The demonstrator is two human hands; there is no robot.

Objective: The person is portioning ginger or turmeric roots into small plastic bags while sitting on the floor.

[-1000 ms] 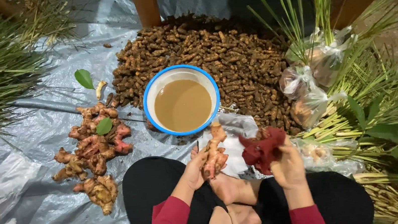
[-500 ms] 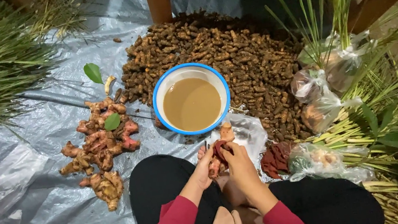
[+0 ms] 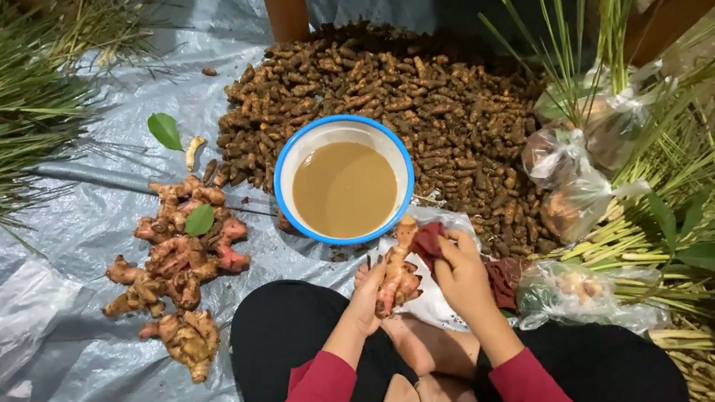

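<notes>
Right hand (image 3: pixel 464 271) has moved in from the right, now pressing a dark red cloth (image 3: pixel 429 239) against the ginger root (image 3: pixel 395 271) that the left hand (image 3: pixel 362 299) is gripping, near the bowl (image 3: pixel 343 180).

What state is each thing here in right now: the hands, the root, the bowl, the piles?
Left hand: gripping a ginger root, held upright.
Right hand: pressing a dark red cloth against the root.
Bowl: upright, filled with murky brown water.
Ginger pile: loose on the tarp, two green leaves among it.
Small brown roots: heaped behind the bowl.
Plastic bags: tied shut, among green stalks.
</notes>
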